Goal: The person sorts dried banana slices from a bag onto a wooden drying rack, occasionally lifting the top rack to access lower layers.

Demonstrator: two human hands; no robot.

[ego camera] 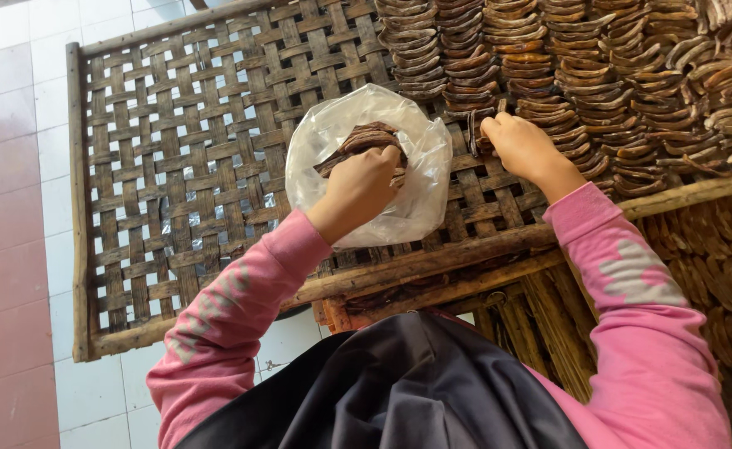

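Our left hand (357, 187) clenches a fanned stack of thin, dry brown strips (364, 140) inside a limp clear plastic bag (420, 179), while our right hand (522, 145) pinches light, seemingly brittle pieces (475, 129) edgewise off the woven drying tray (183, 158).

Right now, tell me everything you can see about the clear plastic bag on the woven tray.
The clear, crinkled thin plastic bag rests on the brown woven bamboo tray, near its front edge. Its mouth gapes open and it looks puffed, not flat. Inside lies a bunch of brown curved dried strips. The left hand is in a closed grip on those strips at the bag's mouth. The right hand stays apart from it, at the rows of strips beside.
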